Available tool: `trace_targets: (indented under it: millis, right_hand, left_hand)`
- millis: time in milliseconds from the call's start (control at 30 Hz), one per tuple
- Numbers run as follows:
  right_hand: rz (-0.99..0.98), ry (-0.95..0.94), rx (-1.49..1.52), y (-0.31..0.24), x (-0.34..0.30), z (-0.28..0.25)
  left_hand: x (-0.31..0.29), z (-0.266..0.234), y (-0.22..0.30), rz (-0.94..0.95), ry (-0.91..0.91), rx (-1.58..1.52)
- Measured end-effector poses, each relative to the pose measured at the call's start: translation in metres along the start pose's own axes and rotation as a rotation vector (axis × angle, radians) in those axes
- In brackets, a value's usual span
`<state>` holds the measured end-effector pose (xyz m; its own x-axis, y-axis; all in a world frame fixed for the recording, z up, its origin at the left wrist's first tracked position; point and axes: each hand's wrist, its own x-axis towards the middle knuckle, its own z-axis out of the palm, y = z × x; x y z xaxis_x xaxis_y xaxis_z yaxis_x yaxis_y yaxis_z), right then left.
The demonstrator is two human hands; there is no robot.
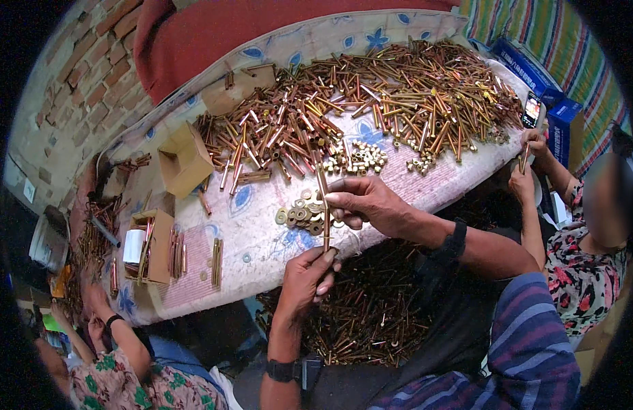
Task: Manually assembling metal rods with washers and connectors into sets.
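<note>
Between my two hands a long brass-coloured bolt [327, 236] stands nearly upright above the table edge. My left hand [304, 279] is closed round its lower end. Higher up, the fingers and thumb of my right hand [374, 205] pinch the same bolt near its middle. Just behind it lies a small heap of flat washers [299, 217], partly covered by the bolt and my right fingers. Small brass-coloured nuts [368, 160] are scattered beyond my right hand. A wide pile of similar bolts [279, 130] spreads over the far side of the table.
An open cardboard box [186, 160] and a box with bolts [163, 256] stand at left on the cloth-covered table [262, 256]. Below the edge lies another heap of metal parts [371, 307]. Co-workers' hands are at left [96, 307] and right [525, 178], near a phone [532, 109].
</note>
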<state>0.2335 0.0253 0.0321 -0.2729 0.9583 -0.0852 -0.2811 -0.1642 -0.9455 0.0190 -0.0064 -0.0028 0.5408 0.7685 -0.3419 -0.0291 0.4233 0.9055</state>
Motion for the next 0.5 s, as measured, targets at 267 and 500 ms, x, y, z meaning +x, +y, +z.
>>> trace_targets:
  millis: [267,500]
  right_hand:
    - [0.0,0.008,0.072,0.002,0.0004,0.0002]
    - [-0.015,0.043,0.009,0.0024,0.0009,-0.005]
  left_hand:
    - [-0.0004,0.0001,-0.0021,0.003,-0.054,-0.071]
    - [-0.0013,0.0008,-0.001,0.02,-0.094,-0.087]
